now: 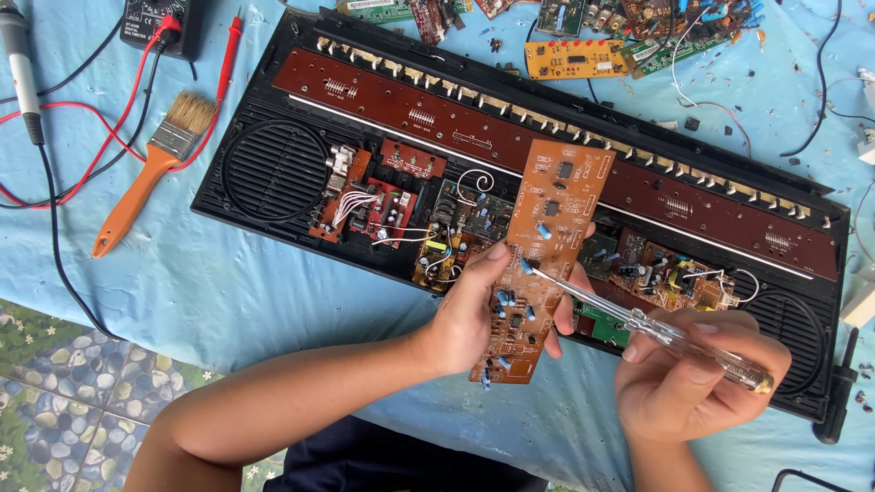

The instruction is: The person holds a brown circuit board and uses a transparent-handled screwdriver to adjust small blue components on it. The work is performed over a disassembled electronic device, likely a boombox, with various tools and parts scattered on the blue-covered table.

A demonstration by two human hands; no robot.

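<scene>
I am seeing my left hand [469, 314] and right hand [697, 374] showing bare, forearms unsleeved, dark navy clothing [401, 465] showing near.

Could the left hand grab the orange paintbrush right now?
Probably not yet. The left hand is wrapped around the long brown circuit board, so its fingers are full. The paintbrush lies off to its left on the blue cloth, with nothing blocking the way once the board is put down.

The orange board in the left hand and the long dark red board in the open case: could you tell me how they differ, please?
The orange board is short, lifted and tilted, gripped by the left hand; the dark red board is long, narrow and lies flat in the black case. The orange one carries blue components; the red one looks mostly bare. Both are circuit boards.
</scene>
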